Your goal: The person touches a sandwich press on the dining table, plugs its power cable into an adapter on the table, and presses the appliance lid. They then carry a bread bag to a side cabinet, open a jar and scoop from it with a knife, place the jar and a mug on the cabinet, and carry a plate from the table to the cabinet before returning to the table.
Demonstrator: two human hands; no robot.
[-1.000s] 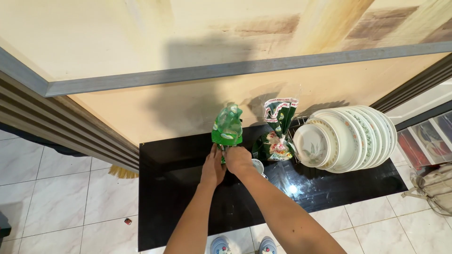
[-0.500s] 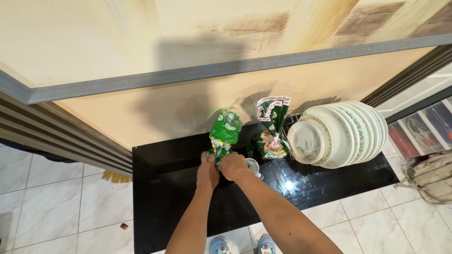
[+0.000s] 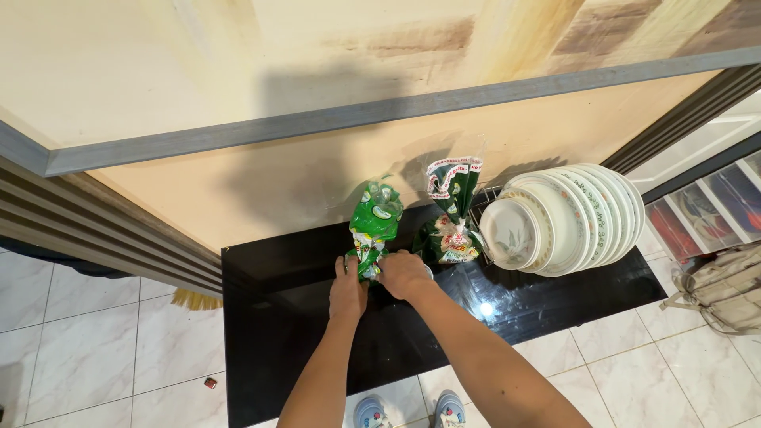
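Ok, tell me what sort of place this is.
Most likely a home kitchen or dining corner: a rack of white patterned plates stands on a glossy black countertop, beside two green food bags, one held by both hands, above a white tiled floor.

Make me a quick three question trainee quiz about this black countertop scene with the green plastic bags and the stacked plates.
1. True or false: both hands grip the bright green plastic bag.
2. What stands on edge to the right of the dark green printed bag? A) glasses B) white floral plates C) pots
3. What surface do the bags stand on?

Key:
1. True: left hand and right hand hold its lower part.
2. B, the white floral plates.
3. The glossy black countertop.
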